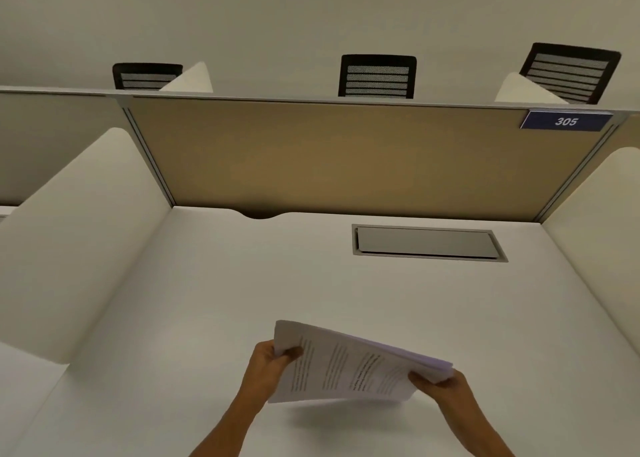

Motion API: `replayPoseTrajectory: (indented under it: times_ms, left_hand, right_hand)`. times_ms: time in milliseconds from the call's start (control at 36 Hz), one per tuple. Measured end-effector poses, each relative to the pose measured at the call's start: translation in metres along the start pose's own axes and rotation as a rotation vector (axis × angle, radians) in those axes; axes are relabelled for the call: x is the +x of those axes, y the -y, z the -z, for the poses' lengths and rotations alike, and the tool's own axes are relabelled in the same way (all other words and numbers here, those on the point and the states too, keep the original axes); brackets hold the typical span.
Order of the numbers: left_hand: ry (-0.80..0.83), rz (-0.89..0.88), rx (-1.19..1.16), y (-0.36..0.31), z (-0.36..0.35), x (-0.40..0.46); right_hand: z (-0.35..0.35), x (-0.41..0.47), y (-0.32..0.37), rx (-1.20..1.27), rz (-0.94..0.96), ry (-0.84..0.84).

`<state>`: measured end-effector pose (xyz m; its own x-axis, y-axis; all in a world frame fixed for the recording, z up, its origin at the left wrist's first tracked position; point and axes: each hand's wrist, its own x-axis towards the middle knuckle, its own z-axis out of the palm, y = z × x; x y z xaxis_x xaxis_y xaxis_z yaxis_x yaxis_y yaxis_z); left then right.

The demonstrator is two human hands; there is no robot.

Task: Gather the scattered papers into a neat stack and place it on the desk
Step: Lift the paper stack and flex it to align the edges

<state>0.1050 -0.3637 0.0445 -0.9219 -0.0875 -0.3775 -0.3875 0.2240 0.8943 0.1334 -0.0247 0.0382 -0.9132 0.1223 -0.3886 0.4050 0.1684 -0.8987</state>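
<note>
Paper stack (353, 366) between left hand (268, 361) and right hand (441, 385) grips

The printed lines on the papers (346, 366) are blurring past reading. The left hand (268, 363) is hiding its fingers behind the sheets at nine o'clock; the right hand (440, 385) is doing likewise at three. Both forearms are running off the frame at six. The tan partition (346, 158) is covering the lower parts of three chairs (377, 75).

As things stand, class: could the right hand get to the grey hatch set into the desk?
Probably not yet. The right hand is gripping the paper stack, shared with the left hand. The desk before the hatch lies bare, so only the grip hinders.
</note>
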Motion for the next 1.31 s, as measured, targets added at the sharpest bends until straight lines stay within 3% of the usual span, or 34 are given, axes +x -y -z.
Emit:
replayPoseTrajectory:
  times_ms: [583, 778, 1306]
  left_hand:
    - [-0.013, 0.063, -0.085, 0.038, 0.015, -0.004]
    - [-0.077, -0.017, -0.062, 0.035, 0.013, -0.003]
    - [-0.064, 0.051, -0.033, 0.046, 0.011, -0.003]
  right_hand:
    - [-0.036, 0.009, 0.0, -0.075, 0.125, 0.061]
    - [-0.036, 0.007, 0.002, -0.071, 0.192, 0.04]
    - [-0.035, 0.016, -0.014, -0.054, 0.164, 0.065]
